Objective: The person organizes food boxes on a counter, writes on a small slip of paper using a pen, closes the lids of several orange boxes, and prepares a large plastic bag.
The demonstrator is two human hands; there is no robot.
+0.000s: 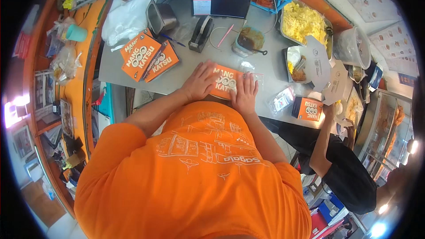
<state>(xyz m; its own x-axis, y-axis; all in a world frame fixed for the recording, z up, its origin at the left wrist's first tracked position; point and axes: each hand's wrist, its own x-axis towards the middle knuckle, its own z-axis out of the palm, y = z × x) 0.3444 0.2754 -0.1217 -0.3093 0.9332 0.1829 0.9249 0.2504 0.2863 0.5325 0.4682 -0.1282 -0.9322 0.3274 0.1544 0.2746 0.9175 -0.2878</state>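
An orange printed cardboard food box (pixel 227 77) lies closed at the front edge of the steel table, right before me. My left hand (pixel 201 80) rests flat over its left end, thumb towards the near edge. Across the right end lies my right hand (pixel 245 92), fingers spread. Part of a clear plastic packet (pixel 259 80) shows beside my right fingers. Neither hand is closed around anything. Behind the box are a tape dispenser (pixel 201 34), a pink pen (pixel 225 36) and a plastic tub of brown sauce (pixel 248 41) with a spoon in it.
More closed orange boxes (pixel 141 56) are piled at left, near a steel container (pixel 161 16). At right stand an open box with food (pixel 298 68), a tray of yellow shreds (pixel 303 23) and another orange box (pixel 307 109). A co-worker's arm (pixel 321 146) reaches in. A tablet (pixel 220 2) stands behind.
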